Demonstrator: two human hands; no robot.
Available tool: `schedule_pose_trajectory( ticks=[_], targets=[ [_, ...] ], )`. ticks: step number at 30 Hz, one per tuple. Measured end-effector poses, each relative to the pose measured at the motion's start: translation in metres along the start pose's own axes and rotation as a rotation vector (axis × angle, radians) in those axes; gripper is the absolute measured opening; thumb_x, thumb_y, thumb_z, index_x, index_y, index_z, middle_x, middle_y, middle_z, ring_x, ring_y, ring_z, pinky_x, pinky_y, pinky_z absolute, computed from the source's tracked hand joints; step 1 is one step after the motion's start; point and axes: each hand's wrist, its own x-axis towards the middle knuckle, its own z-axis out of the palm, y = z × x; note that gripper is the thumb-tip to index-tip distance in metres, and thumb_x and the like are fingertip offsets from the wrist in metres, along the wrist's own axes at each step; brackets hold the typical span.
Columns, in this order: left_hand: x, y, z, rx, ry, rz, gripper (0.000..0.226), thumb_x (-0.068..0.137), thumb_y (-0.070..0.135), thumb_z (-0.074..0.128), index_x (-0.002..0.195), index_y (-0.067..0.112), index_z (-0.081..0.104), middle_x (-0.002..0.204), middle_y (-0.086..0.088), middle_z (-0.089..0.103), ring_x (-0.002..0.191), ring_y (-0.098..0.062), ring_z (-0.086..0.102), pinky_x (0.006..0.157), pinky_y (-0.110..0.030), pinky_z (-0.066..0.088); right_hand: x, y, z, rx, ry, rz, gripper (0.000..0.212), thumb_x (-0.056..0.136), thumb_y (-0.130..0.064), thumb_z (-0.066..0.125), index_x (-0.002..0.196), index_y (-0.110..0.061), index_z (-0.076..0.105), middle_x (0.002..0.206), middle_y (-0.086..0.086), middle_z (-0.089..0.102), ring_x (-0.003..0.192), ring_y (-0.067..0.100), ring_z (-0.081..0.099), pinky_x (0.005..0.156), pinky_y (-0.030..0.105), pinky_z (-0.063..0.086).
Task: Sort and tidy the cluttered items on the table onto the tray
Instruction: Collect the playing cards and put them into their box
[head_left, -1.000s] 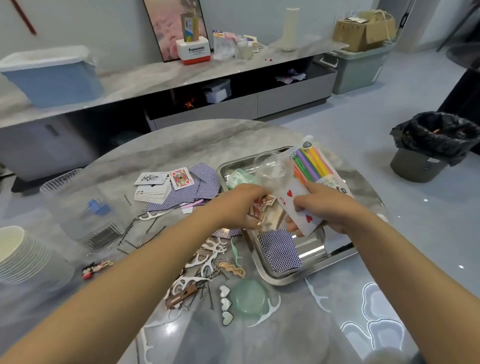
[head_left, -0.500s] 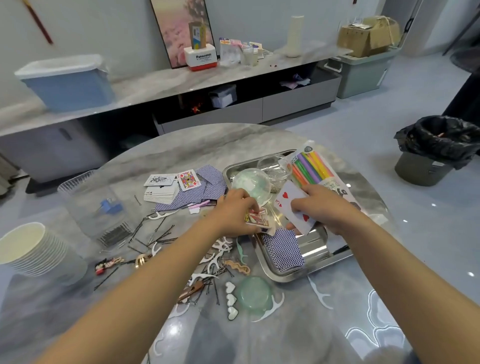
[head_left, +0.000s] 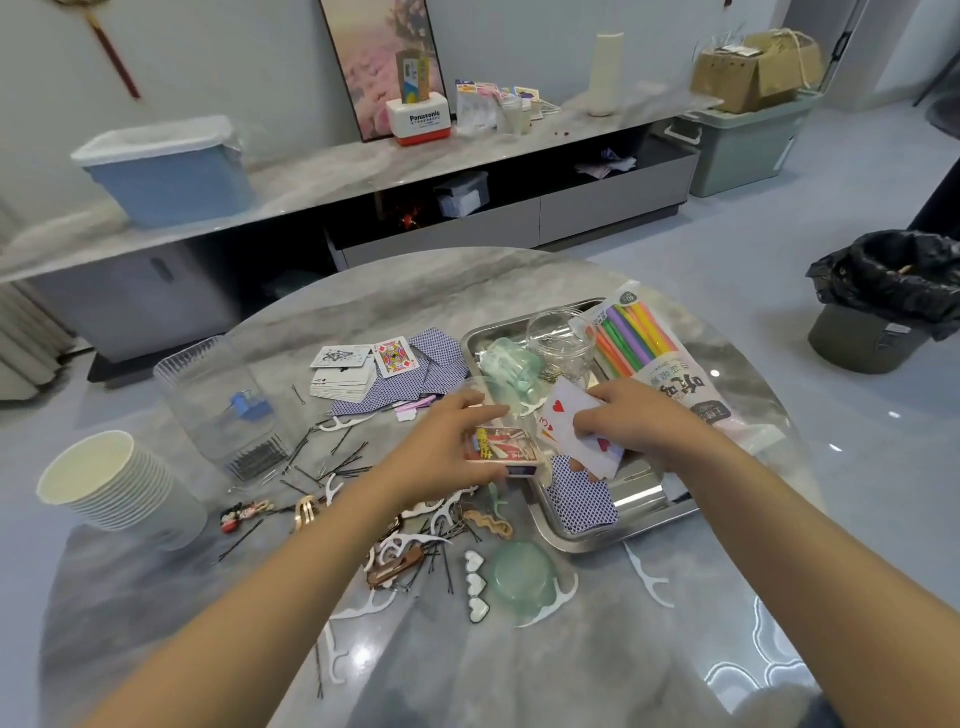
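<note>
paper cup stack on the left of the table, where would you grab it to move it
Wrap a hand round the side wall of the paper cup stack, coming from its right, the side facing the left hand. The stack lies tipped with its open mouth up-left, so a side grip holds the nested cups together.

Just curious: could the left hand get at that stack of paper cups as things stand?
Probably not right away: the left hand holds a small card box. The paper cups stand apart, with nothing blocking them.

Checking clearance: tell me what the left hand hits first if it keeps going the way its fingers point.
Probably the three of hearts held by the right hand; the left hand, gripping the card box, points right toward it. Depth is uncertain.
</note>
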Motion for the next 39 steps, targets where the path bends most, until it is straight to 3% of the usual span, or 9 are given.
schedule_pose_trajectory(
  ticks=[4,8,13,19,25,28,30,34,39],
  targets=[
    [-0.048,-0.001,-0.016,-0.204,0.197,-0.025,0.061,0.079,0.035,0.073,0.134,0.037,0.047,0.135,0.019,0.04,0.126,0.002,0.038,0.099,-0.004,0.028,-0.009,-0.004,0.013,0.187,-0.102,-0.029,0.024,0.085,0.002,0.053,0.108,0.0,0.055,0.091,0.025,0.068,0.077,0.037,0.07,0.068,0.051,0.058],
    [-0.099,0.001,-0.026,-0.231,0.253,-0.031,0.058,0.077,0.042,0.069,0.129,0.046,0.043,0.143,0.021,0.035,0.132,0.006,0.03,0.109,-0.021,0.029,-0.023,-0.012,0.038,0.311,-0.315,-0.042,0.021,0.088,0.002,0.049,0.108,0.0,0.054,0.075,0.017,0.072,0.063,0.025,0.071,0.048,0.031,0.055],
    [-0.136,-0.002,-0.023,-0.008,0.192,-0.068,0.086,0.072,0.041,0.077,0.138,0.041,0.023,0.136,0.022,0.036,0.126,0.004,0.033,0.103,-0.005,0.02,-0.036,-0.017,0.062,0.369,-0.583,-0.032,0.028,0.088,0.003,0.046,0.116,0.001,0.05,0.096,0.025,0.069,0.084,0.037,0.07,0.058,0.037,0.057],
    [-0.135,-0.005,-0.005,-0.09,0.303,-0.077,0.071,0.069,0.022,0.079,0.124,0.046,0.04,0.124,0.016,0.05,0.109,0.011,0.042,0.089,0.003,0.026,-0.048,-0.014,0.075,0.16,-0.419,-0.155,0.025,0.086,0.003,0.046,0.11,0.0,0.054,0.093,0.024,0.069,0.08,0.039,0.07,0.062,0.045,0.057],
    [-0.127,-0.003,0.0,-0.483,0.345,-0.041,0.065,0.072,-0.004,0.075,0.12,0.031,0.047,0.11,0.027,0.053,0.105,0.001,0.057,0.088,-0.016,0.048,-0.058,-0.02,0.074,-0.079,-0.289,-0.319,0.014,0.083,-0.007,0.052,0.087,-0.02,0.046,0.095,0.014,0.065,0.074,0.033,0.07,0.06,0.048,0.058],
    [-0.128,-0.002,0.001,-0.396,0.383,0.011,0.067,0.072,-0.003,0.075,0.119,0.036,0.046,0.115,0.019,0.053,0.106,0.005,0.053,0.084,-0.008,0.044,-0.06,-0.022,0.072,-0.258,-0.326,-0.341,0.012,0.083,-0.012,0.051,0.088,-0.022,0.046,0.098,0.013,0.064,0.077,0.031,0.07,0.065,0.049,0.058],
    [-0.127,-0.002,0.001,-0.244,0.405,0.062,0.07,0.072,0.002,0.077,0.119,0.041,0.043,0.122,0.013,0.049,0.112,0.007,0.047,0.086,-0.003,0.037,-0.062,-0.023,0.071,-0.327,-0.364,-0.328,0.01,0.085,-0.013,0.05,0.094,-0.017,0.048,0.095,0.011,0.064,0.076,0.028,0.07,0.059,0.033,0.056],
    [-0.126,0.002,0.002,-0.062,0.341,0.197,0.065,0.074,0.005,0.074,0.126,0.03,0.043,0.129,0.013,0.043,0.126,-0.005,0.037,0.104,-0.016,0.031,-0.064,-0.022,0.074,-0.547,-0.369,-0.38,0.008,0.084,-0.02,0.051,0.091,-0.024,0.051,0.087,0.002,0.061,0.073,0.013,0.062,0.052,0.022,0.044],
    [-0.122,0.005,-0.001,0.093,0.366,0.243,0.062,0.071,0.006,0.07,0.129,0.013,0.05,0.127,0.002,0.048,0.123,-0.012,0.039,0.108,-0.017,0.024,-0.054,-0.016,0.075,-0.28,-0.241,-0.299,0.018,0.076,-0.019,0.066,0.082,-0.019,0.049,0.085,0.006,0.06,0.058,0.012,0.063,0.04,0.02,0.046]
  ],
)
